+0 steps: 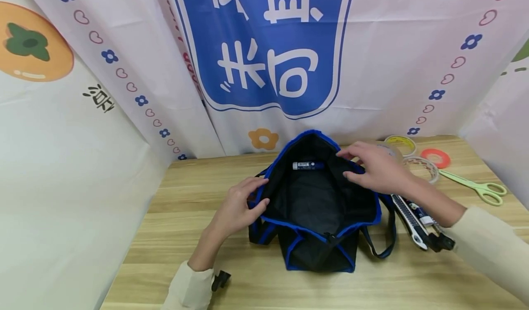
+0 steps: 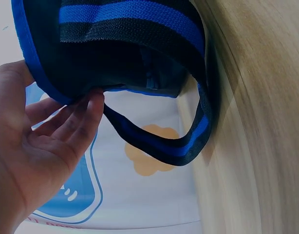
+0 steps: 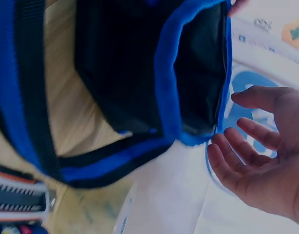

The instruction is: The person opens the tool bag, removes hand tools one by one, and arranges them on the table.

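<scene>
A black fabric bag with blue trim [image 1: 316,200] stands on the table, its mouth spread wide. Inside, against the back, lies a small white and dark-blue tube [image 1: 307,166]. At the bag's left rim, my left hand [image 1: 241,204] grips the edge, thumb over the rim and fingers outside, as the left wrist view shows. My right hand [image 1: 374,170] hovers at the right rim with fingers spread and gently bent; in the right wrist view its fingertips [image 3: 215,148] are close to the blue edge. Blue-striped handles [image 2: 164,148] hang loose on both sides.
Right of the bag are a utility knife [image 1: 409,222] and another dark-blue tube [image 1: 421,213], partly under my right forearm. Behind them lie tape rolls [image 1: 421,168], a red ring [image 1: 436,158] and green scissors [image 1: 475,187]. A printed cloth [image 1: 372,71] hangs behind the table.
</scene>
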`<state>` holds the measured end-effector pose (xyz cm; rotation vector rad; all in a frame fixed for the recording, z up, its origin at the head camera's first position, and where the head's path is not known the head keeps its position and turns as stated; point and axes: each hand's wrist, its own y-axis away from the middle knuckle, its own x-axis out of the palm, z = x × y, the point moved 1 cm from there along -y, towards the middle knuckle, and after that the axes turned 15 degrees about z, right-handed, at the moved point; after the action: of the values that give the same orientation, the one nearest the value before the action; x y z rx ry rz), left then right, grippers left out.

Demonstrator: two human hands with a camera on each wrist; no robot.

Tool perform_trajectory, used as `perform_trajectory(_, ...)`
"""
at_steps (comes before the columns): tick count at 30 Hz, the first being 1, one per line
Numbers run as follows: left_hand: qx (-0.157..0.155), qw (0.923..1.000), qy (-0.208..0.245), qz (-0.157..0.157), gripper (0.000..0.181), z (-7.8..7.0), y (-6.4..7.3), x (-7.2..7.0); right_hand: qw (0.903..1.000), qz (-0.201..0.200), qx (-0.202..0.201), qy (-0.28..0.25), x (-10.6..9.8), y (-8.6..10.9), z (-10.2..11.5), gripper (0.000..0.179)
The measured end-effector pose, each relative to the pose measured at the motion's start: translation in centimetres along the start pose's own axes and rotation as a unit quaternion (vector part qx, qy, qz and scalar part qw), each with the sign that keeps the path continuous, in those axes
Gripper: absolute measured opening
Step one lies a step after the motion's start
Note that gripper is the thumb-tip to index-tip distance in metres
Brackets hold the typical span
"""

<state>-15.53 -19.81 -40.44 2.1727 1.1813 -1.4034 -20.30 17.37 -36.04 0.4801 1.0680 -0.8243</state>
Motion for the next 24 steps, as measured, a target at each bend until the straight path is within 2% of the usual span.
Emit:
perform_trajectory(5,0.0,1.0,-0.004,-0.001,0.049,0.0,0.0,0.0,0.9984,0.052,-0.014,-0.019,1.3,-1.9,1.4,0.047)
perform_trajectory(10,-0.001,1.0,-0.009,-0.002,0.049,0.0,0.0,0.0,0.9957,0.087,-0.031,-0.007,2.6,-3.7,2.0,0.051)
perform_trajectory(19,0.002,1.0,-0.005,-0.002,0.049,0.1,0.0,0.0,0.9875,0.145,-0.061,-0.008,4.4,-6.6,1.0,0.057)
perform_trajectory(24,-0.008,1.0,-0.003,0.003,0.049,0.1,0.2,0.0,0.9842,0.168,-0.055,-0.013,5.4,-7.9,0.5,0.063)
